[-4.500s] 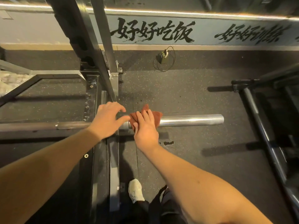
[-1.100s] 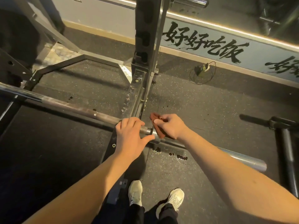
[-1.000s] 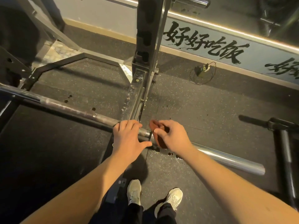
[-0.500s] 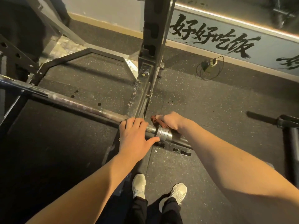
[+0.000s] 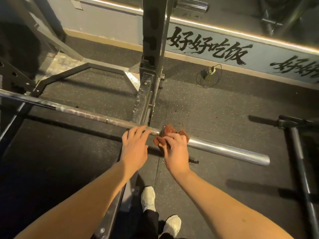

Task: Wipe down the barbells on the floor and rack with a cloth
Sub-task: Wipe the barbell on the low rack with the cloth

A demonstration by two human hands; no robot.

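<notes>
Rust-red cloth gripped by right hand against barbell

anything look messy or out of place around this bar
Small dark bits lie scattered on the floor by the barbell sleeve, near the right hand holding the cloth. A corded charger lies loose on the floor by the wall. Nothing looks damaged.

right hand gripping cloth on barbell (left hand steadying)
</notes>
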